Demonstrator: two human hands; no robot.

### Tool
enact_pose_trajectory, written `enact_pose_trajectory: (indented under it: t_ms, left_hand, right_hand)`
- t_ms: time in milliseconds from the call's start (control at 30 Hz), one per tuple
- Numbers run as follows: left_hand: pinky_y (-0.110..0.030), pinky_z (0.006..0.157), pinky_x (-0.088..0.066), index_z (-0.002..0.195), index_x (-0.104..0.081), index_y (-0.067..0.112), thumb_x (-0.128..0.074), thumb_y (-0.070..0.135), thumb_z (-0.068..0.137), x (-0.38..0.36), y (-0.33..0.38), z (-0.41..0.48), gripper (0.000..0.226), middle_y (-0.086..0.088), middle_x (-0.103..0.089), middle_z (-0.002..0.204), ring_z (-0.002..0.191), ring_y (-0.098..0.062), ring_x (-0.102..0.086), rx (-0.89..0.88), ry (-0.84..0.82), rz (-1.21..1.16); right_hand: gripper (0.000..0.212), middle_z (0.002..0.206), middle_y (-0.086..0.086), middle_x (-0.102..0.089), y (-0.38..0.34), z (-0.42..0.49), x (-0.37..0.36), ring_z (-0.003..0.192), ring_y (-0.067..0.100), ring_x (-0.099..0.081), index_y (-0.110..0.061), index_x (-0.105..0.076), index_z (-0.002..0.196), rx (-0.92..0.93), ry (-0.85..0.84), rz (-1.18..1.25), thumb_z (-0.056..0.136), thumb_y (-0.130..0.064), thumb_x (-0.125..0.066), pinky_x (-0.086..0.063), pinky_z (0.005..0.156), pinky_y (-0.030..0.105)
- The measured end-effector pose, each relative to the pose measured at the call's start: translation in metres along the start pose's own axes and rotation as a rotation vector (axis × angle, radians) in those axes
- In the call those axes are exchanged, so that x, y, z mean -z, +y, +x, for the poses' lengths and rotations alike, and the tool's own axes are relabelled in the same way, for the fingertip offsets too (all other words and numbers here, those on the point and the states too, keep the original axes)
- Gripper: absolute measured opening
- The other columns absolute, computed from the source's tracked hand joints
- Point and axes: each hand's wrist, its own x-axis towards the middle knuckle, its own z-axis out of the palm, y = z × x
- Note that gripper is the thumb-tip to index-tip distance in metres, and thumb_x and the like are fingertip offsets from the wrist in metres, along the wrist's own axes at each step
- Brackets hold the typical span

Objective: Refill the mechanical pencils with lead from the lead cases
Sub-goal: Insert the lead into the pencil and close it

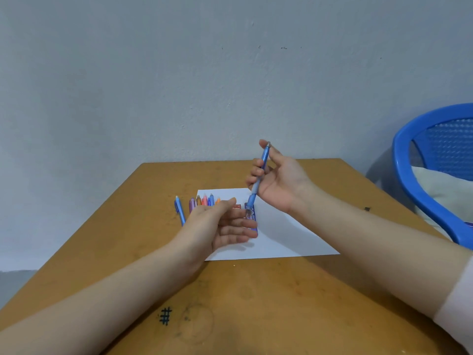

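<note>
My right hand [277, 180] grips a blue mechanical pencil [258, 180] above the table, tip down, thumb on its top end. The tip hovers over a blue lead case [252, 217] lying on the white paper [289, 237]. My left hand [225, 225] is held open, palm up, fingers straight, just left of the pencil tip and partly covering the lead case. A red lead case [236, 206] peeks out behind my fingers. Several coloured pencils [204, 200] lie in a row at the paper's left edge. Another blue pencil [180, 210] lies alone on the bare wood.
The wooden table [256, 303] stands against a grey wall. A blue plastic chair [419, 172] with a pale cushion sits at the right. A black hash mark [165, 315] is drawn near the table's front.
</note>
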Motion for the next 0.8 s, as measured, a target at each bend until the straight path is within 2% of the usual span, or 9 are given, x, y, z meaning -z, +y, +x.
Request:
enact_pose_trajectory:
  t_ms: [133,300,533,800]
  left_hand:
    - [-0.029,0.062,-0.059,0.089,-0.069,-0.01,-0.039,0.036,0.097,0.0,0.004,-0.006,0.056,-0.028,-0.069,0.09,0.072,-0.033,-0.071,0.166,-0.124,-0.097]
    - [-0.03,0.062,-0.059,0.083,-0.074,-0.007,-0.031,0.045,0.097,0.003,0.007,-0.007,0.069,-0.028,-0.069,0.092,0.076,-0.034,-0.071,0.207,-0.22,-0.111]
    - [-0.031,0.061,-0.058,0.089,-0.074,-0.007,-0.03,0.051,0.094,0.003,0.006,-0.008,0.073,-0.028,-0.069,0.092,0.073,-0.034,-0.07,0.209,-0.309,-0.088]
    - [-0.03,0.059,-0.057,0.09,-0.073,-0.008,-0.037,0.057,0.079,0.003,0.007,-0.009,0.075,-0.03,-0.068,0.089,0.071,-0.033,-0.07,0.184,-0.345,-0.069]
  right_hand:
    - [0.038,0.047,-0.002,-0.029,0.003,0.005,-0.006,0.037,0.012,-0.024,-0.013,-0.051,0.073,-0.081,0.009,0.071,0.098,-0.038,-0.036,-0.021,0.039,0.017]
    - [0.05,0.042,-0.004,-0.019,0.0,0.005,-0.005,0.031,0.011,-0.016,-0.016,-0.035,0.053,-0.146,-0.022,0.093,0.093,-0.047,-0.038,-0.01,0.038,0.017]
    - [0.049,0.039,-0.004,-0.017,-0.008,0.004,0.001,0.028,0.012,-0.015,-0.017,-0.028,0.047,-0.154,-0.041,0.126,0.09,-0.038,-0.036,-0.008,0.036,0.018]
    - [0.045,0.037,-0.005,-0.016,-0.007,0.002,0.002,0.027,0.011,-0.015,-0.017,-0.028,0.044,-0.139,-0.064,0.131,0.087,-0.03,-0.034,-0.006,0.035,0.017]
